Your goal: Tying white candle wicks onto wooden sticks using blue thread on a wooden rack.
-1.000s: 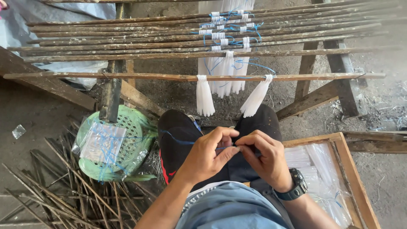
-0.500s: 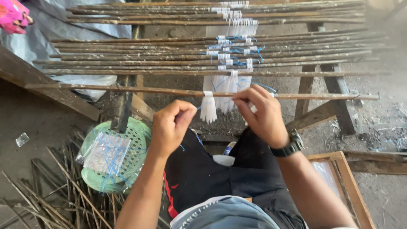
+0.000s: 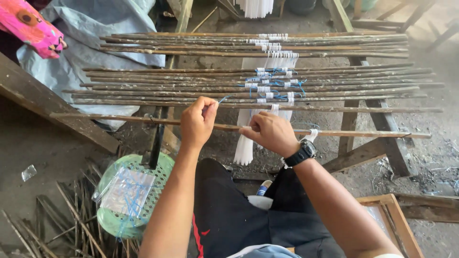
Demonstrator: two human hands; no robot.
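Note:
My left hand (image 3: 197, 120) is raised over the nearest wooden stick (image 3: 373, 134), its fingers pinched on a thin blue string (image 3: 223, 99). My right hand (image 3: 269, 132), with a black watch on the wrist, rests closed on that stick, gripping the top of a white bundle (image 3: 244, 149) that hangs below it. A second white bundle (image 3: 311, 135) is tied to the same stick just right of my wrist. More white bundles tied with blue string (image 3: 268, 88) hang from the sticks further back.
Many long sticks lie across a wooden trestle (image 3: 377, 143). A green perforated basket (image 3: 123, 220) holding plastic sheets and blue strings sits at lower left, above loose sticks (image 3: 57, 224). A wooden box (image 3: 397, 224) is at lower right. Grey tarp (image 3: 86, 38) lies at upper left.
Both hands rose from my lap to the nearest stick. The left hand drew the blue string up and left; the right hand settled on the stick at the white bundle. The camera tilted up.

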